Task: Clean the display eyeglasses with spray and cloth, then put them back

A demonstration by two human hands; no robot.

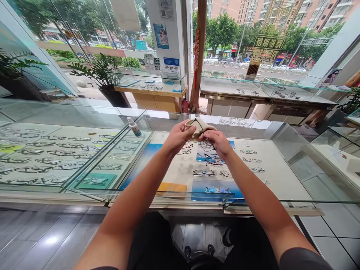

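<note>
Above the glass display case, my left hand (180,135) is closed on the left side of a beige cloth (200,126). My right hand (218,141) pinches the cloth's right side, along with dark-rimmed eyeglasses (207,144). One lens hangs below the cloth between my hands, and a dark temple arm crosses over the cloth. The rest of the frame is hidden by cloth and fingers. Under my hands, inside the case, more eyeglasses (203,173) lie in rows on white and blue surfaces.
A spray bottle (134,126) stands on the glass top to the left. Farther left, another case (84,129) holds several rows of eyeglasses. An orange case (172,188) lies near the front. Beyond are a potted plant (112,93), a wooden post (200,56) and more display counters (239,98).
</note>
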